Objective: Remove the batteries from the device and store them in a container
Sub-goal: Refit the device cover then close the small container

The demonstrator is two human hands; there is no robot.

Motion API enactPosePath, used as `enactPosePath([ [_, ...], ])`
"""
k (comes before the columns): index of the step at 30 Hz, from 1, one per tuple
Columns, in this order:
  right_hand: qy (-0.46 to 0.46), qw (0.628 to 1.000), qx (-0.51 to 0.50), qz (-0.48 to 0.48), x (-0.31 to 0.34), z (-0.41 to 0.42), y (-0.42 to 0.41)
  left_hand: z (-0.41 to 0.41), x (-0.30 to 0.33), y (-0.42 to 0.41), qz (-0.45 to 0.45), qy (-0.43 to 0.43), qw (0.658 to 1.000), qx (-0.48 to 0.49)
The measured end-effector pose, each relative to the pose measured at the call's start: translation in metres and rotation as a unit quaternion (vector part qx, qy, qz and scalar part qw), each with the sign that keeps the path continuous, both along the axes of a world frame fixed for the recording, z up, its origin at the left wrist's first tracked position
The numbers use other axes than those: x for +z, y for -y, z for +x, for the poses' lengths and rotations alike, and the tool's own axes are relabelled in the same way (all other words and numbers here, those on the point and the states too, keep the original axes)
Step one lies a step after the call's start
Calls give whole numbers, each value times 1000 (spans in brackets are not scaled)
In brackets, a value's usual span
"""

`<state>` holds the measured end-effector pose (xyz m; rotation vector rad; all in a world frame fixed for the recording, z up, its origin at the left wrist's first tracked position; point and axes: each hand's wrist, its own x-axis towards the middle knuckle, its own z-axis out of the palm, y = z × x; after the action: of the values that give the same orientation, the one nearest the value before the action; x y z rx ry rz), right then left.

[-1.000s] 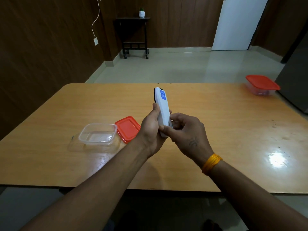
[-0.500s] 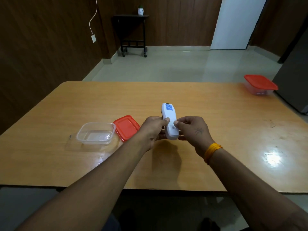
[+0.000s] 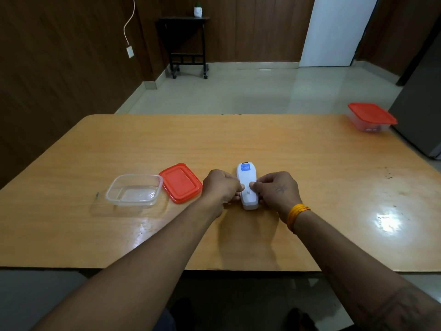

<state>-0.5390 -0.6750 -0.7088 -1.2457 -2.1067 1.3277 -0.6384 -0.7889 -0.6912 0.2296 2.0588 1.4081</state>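
Left hand (image 3: 220, 187) and right hand (image 3: 278, 191) gripping white device (image 3: 247, 185), thumbs on top

The wooden table (image 3: 310, 168) is showing a glossy, light-reflecting finish. The device (image 3: 247, 187) is looking like smooth white plastic. The tub (image 3: 134, 190) is appearing as clear plastic, its lid (image 3: 180, 182) as matt red plastic.

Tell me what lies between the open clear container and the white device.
In the head view, the loose red lid lies between the clear container and the device, along with the left hand gripping it.
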Motion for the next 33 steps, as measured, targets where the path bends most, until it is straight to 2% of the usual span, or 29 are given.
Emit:
enactPosePath([
  [8,63,983,15,171,4,1,10,2,13,11,7,-29,999,-28],
  [12,42,951,39,304,10,-3,27,-1,31,34,21,-109,994,-23],
  [15,9,944,71,321,16,-15,47,-1,34,57,23,-174,984,-13],
  [20,3,931,158,329,17,-41,77,-3,24,97,-20,-188,981,-38],
  [23,42,921,217,322,16,-59,89,-4,17,116,-74,-213,974,-30],
  [27,118,884,293,345,11,-80,102,-6,12,120,-119,-223,966,-49],
  [30,162,861,307,373,9,-90,108,-14,11,119,-135,-229,963,-43],
  [33,159,865,306,364,9,-90,105,-17,14,117,-117,-200,973,-16],
])
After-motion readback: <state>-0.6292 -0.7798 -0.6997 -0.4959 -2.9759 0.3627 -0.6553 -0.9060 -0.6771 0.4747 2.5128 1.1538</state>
